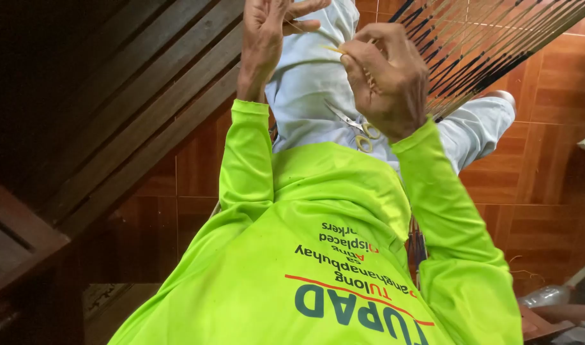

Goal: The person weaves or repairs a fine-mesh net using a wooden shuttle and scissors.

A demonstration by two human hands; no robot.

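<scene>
My right hand is closed, its fingertips pinching a thin pale yellow strand over my lap. A little to its left, my left hand is raised with fingers spread; I see nothing in it. A fan of dark and pale thin strips runs from behind my right hand to the upper right. Small scissors with yellow handles lie on my light blue trousers, just under my right wrist. My bright green long-sleeved shirt fills the lower view.
Dark wooden slats slant along the left side. Brown floor tiles lie to the right. A clear plastic bottle rests at the lower right, near a wooden edge.
</scene>
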